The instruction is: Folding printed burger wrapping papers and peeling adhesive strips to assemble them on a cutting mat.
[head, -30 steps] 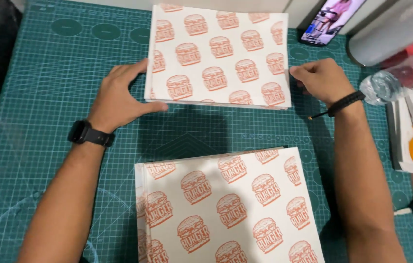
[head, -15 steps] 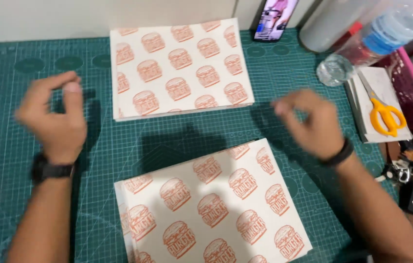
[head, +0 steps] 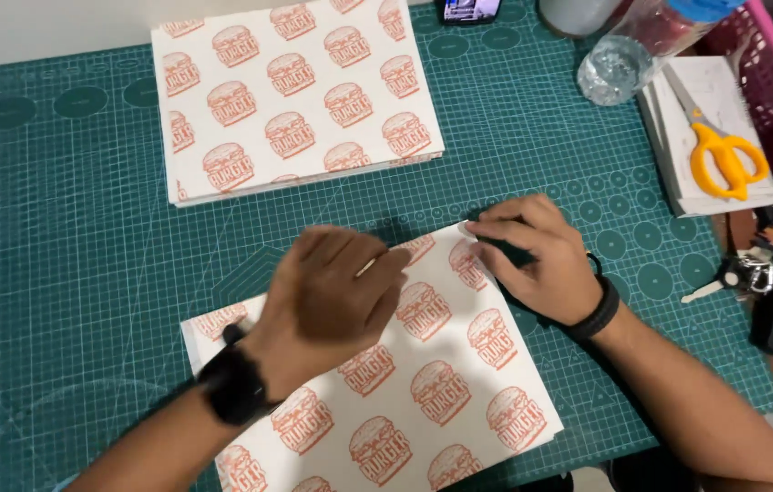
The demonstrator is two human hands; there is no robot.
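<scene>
The tilted white burger-print sheet [head: 423, 383] lies under both flat, released grips: left hand [head: 332, 296] at 9 o'clock, right hand [head: 537, 255] touching its 1 o'clock corner.

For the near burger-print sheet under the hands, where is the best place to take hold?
Probably the far right corner of the near sheet, coming from the right: the right hand already sits there, the sheet lies flat on the cutting mat, and the left hand pins its middle.

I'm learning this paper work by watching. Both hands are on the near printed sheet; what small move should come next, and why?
Probably lift the far right corner: the right hand has its fingertips on that corner of the near sheet, while the left hand lies flat on it, pinning it to the cutting mat.
</scene>
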